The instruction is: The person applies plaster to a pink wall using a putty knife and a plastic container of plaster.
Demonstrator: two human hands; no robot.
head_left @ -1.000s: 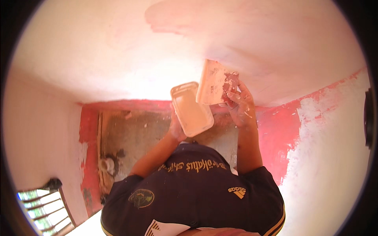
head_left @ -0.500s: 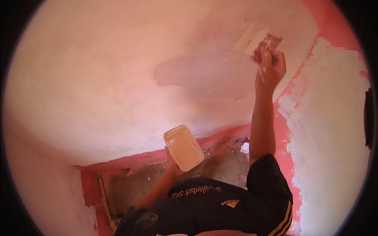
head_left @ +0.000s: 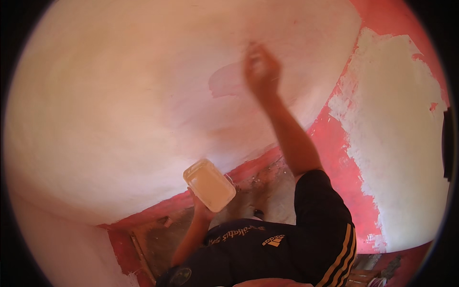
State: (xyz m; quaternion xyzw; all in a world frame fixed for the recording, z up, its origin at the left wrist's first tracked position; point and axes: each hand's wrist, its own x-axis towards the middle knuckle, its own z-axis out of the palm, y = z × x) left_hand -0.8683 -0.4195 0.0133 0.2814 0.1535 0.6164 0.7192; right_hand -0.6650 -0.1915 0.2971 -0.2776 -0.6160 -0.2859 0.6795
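My left hand (head_left: pixel 202 208) is closed around the lower left side of a shallow rectangular plastic tub (head_left: pixel 210 186), which holds a pale, smooth paste. Up at the wall (head_left: pixel 119 105), my right hand (head_left: pixel 262 71) is curled and smeared by motion. It grips a broad putty knife, plain half a second ago; the blade can hardly be made out now. Just left of that hand lies a darker, pinkish patch (head_left: pixel 222 82) on the pale coated wall. Most of the left fingers are hidden behind the tub.
An adjoining wall (head_left: pixel 397 119) at right has a ragged white coat over red paint (head_left: pixel 346 167). A red strip (head_left: pixel 167 208) runs along the wall's foot. Below lies a dirty, stained floor (head_left: pixel 162 239) with a thin strip of wood (head_left: pixel 142 253); more odds and ends (head_left: pixel 366 277) lie lower right.
My right hand has swept left and slightly down across the wall. The tub in my left hand sits a little further left and lower in view. The whole view has shifted.
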